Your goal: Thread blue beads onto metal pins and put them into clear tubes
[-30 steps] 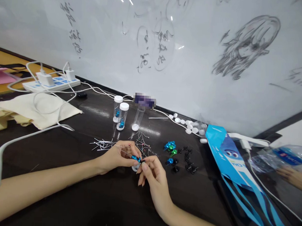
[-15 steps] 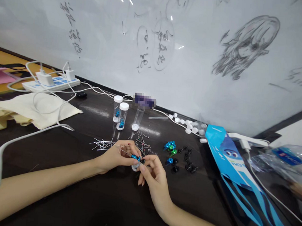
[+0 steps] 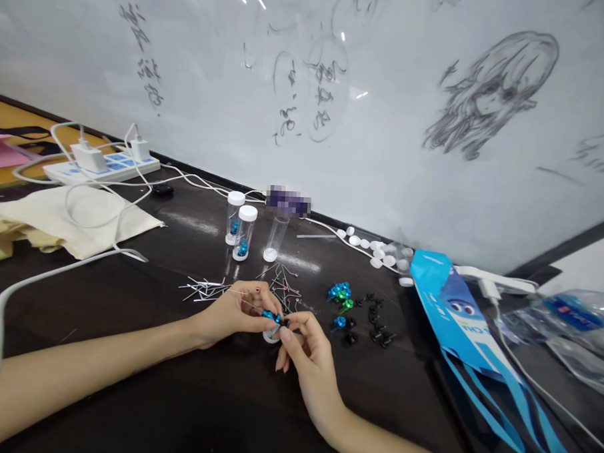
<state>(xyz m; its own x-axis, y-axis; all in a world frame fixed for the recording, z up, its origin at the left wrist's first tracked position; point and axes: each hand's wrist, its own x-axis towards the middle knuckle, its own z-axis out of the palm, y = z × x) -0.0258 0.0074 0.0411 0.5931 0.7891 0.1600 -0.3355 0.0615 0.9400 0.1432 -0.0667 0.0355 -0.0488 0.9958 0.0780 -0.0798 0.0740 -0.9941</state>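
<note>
The head view shows both hands meeting just below the middle of the frame, above a dark table (image 3: 214, 403). The left hand (image 3: 238, 314) is closed in a pinch, thumb and fingers gripping a small blue piece (image 3: 268, 314). The right hand (image 3: 307, 347) is drawn in too, its thumb and fingertips on a small black piece (image 3: 284, 323) at the blue one's right end (whether the two are joined, I cannot tell). A clear tube with a white end (image 3: 271, 336) shows partly behind the fingers.

Left of centre lie straight metal rods (image 3: 206, 290); bent wires (image 3: 284, 287) are scattered just above the hands. Right of centre sit a cluster of blue parts (image 3: 339, 293), a green part (image 3: 347, 304) and black parts (image 3: 377, 333). Two white-capped tubes (image 3: 245, 234) stand upright near the middle, with another clear tube (image 3: 277, 237) to their right. Farther right are loose white caps (image 3: 377, 252) and a blue bag (image 3: 437, 286).
</note>
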